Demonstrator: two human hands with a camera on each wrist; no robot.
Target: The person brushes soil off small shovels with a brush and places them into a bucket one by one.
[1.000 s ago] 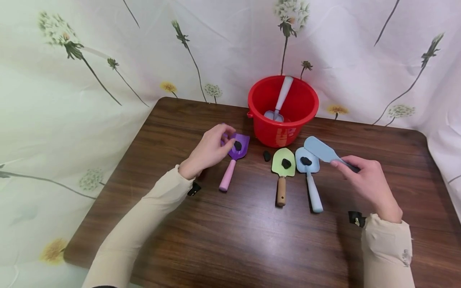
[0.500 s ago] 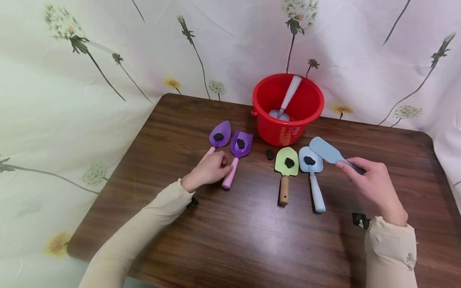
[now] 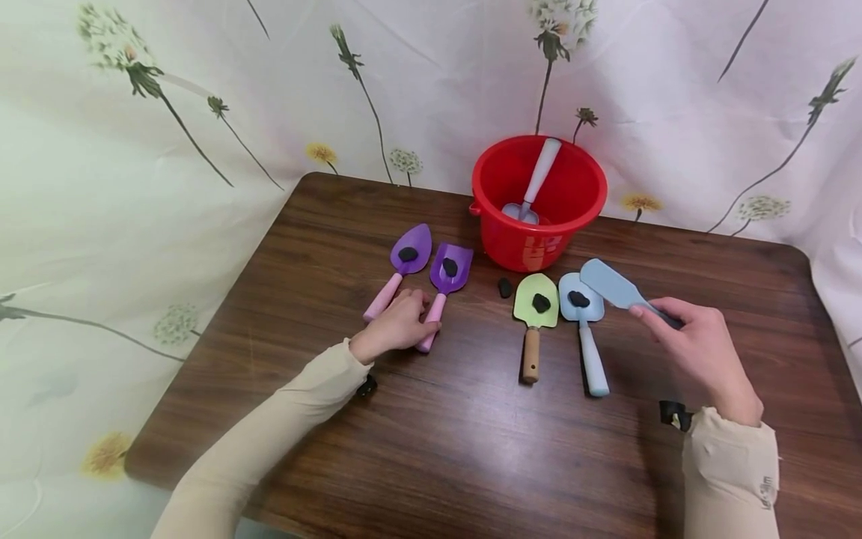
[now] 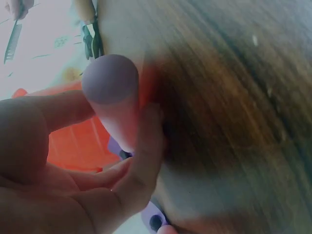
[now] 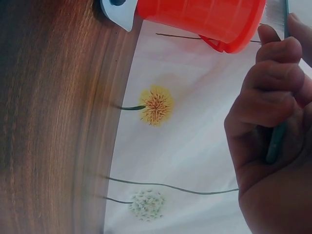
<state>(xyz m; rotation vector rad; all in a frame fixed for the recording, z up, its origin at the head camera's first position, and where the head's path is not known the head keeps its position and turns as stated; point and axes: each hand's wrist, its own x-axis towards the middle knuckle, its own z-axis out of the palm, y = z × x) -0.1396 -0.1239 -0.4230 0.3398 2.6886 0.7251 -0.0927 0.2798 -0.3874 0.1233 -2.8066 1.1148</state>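
In the head view my left hand (image 3: 397,322) is at the pink handle of a square-ended purple hand shovel (image 3: 462,257). The left wrist view shows thumb and fingers pinching that pink handle (image 4: 111,83) by its end. A pointed purple trowel (image 3: 416,237) lies just left of it. My right hand (image 3: 703,346) grips a pale blue spatula (image 3: 609,284) by its darker handle, its blade over the edge of a light blue shovel (image 3: 591,363). A green shovel (image 3: 528,295) with a wooden handle lies beside that one. Each lying tool carries a small black lump on its blade.
A red bucket (image 3: 515,243) stands at the back of the brown table (image 3: 471,449), a pale lilac shovel (image 3: 542,171) leaning inside. One more black lump (image 3: 505,288) lies on the wood left of the green shovel. A flower-printed cloth (image 3: 431,90) hangs behind.
My left hand has drawn back from above the purple blades to the handles and now holds the square-ended shovel's handle. The right hand has kept the spatula nearly still.
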